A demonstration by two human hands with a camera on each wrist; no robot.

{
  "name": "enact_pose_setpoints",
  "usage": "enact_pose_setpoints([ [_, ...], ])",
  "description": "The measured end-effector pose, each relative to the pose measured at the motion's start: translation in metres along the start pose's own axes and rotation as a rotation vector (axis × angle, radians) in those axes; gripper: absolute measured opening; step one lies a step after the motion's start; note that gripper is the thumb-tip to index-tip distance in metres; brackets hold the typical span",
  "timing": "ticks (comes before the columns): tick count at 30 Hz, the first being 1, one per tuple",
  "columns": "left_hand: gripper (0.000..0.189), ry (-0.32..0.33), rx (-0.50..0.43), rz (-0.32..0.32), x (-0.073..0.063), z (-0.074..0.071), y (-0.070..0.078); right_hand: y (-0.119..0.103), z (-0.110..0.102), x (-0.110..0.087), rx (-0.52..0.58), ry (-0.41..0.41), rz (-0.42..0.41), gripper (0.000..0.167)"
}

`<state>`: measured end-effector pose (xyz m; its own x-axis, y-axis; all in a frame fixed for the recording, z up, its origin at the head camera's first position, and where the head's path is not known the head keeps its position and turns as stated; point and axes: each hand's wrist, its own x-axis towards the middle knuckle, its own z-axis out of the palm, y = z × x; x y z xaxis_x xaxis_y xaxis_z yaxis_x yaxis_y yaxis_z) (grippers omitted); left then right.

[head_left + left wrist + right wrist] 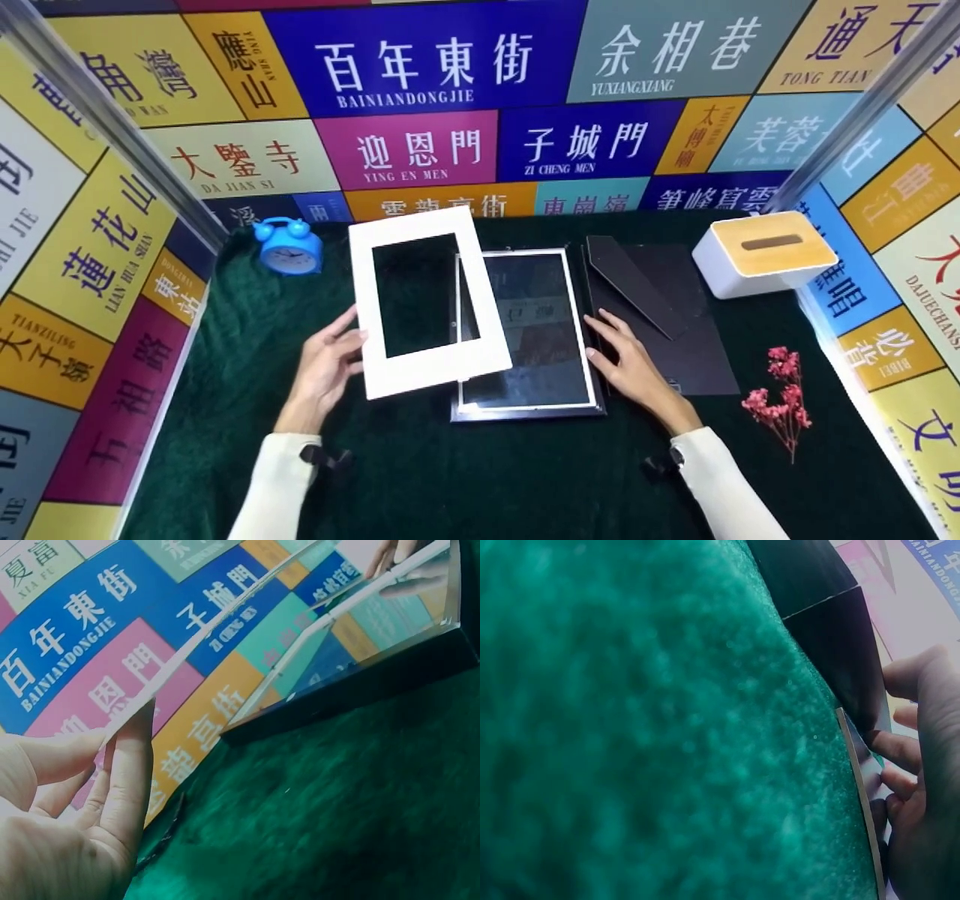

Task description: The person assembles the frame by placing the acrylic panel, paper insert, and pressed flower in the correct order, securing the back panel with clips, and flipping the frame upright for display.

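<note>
My left hand (328, 365) pinches the left edge of a white picture mat (439, 367) with a rectangular window. The mat is tilted and overlaps the upper left of a picture frame (529, 413) in the head view. Edge-on in the left wrist view, the mat (161, 677) sits between thumb and fingers. The frame lies face down on green cloth, its glass showing inside a white inner rim. Along the frame's right side rest the loosely bent fingers of my right hand (630, 367). Right of it lies a black backing board (697, 352) with its easel leg (637, 292).
A blue alarm clock (289, 246) stands at the back left. At the back right is a white tissue box (731, 270) with a wooden top. Pink dried flowers (784, 397) lie at the right. Printed sign panels (420, 150) wall in the cloth-covered table (465, 480).
</note>
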<state>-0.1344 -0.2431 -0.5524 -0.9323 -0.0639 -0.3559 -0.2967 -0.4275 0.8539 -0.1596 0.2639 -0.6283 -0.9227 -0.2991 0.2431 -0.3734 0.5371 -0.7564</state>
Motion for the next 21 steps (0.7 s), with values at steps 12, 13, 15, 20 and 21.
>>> enact_pose_setpoints([
  [12,0.061,-0.054,0.016,-0.01,0.007,0.027,-0.024,0.002,0.001,-0.001,-0.009,0.017,-0.034,0.056],
  [13,0.061,-0.056,0.019,-0.011,0.008,0.029,-0.025,0.002,0.001,0.0,-0.013,0.019,-0.037,0.056],
  [15,0.06,-0.058,0.017,-0.018,0.009,0.033,-0.029,0.003,0.001,0.0,-0.02,0.02,-0.045,0.055],
  [20,0.06,-0.074,0.012,-0.031,0.01,0.042,-0.036,0.002,0.001,0.002,-0.026,0.017,-0.051,0.055],
  [21,0.06,-0.081,0.01,-0.033,0.01,0.043,-0.037,0.002,0.001,0.002,-0.027,0.017,-0.048,0.055],
])
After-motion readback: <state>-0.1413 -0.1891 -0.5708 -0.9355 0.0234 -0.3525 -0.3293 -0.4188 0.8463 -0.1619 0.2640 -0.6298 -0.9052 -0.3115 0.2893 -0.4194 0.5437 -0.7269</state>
